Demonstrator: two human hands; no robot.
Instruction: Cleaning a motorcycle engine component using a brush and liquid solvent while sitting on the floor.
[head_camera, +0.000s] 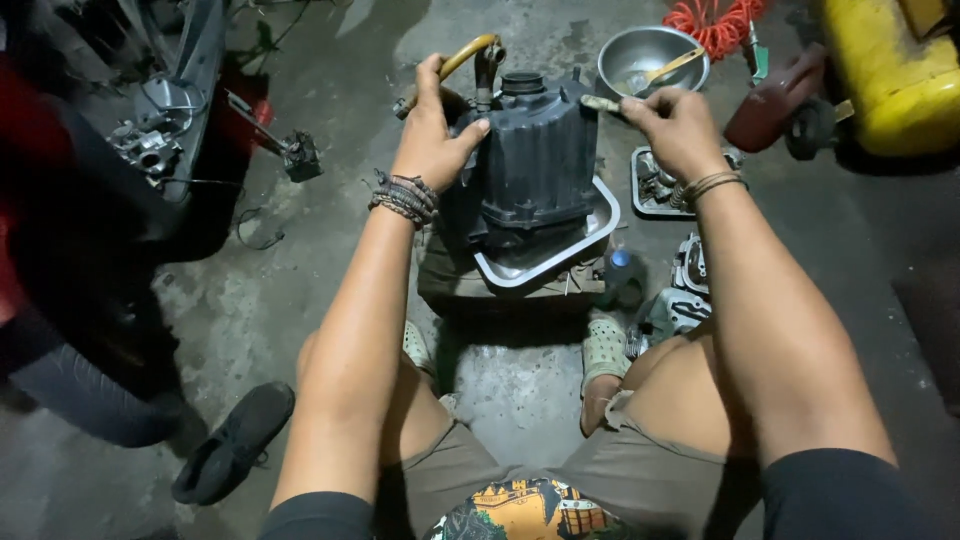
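Left hand (430, 135): grips the top left edge of a black plastic housing (530, 165), thumb on its face.
Right hand (675, 125): pinches a small brush (600, 103) against the housing's upper right corner.
Housing: stands upright in a metal tray (590, 240), with a yellowish hose (468, 55) at its top.
Floor (300, 300): holds a steel bowl (650, 60), an orange coiled hose (715, 20), a black shoe (235, 440).

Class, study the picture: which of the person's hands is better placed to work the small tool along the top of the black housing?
The right hand: its fingers already pinch the small tool at the black housing's top edge. The left hand grips the housing's side, steadying it.
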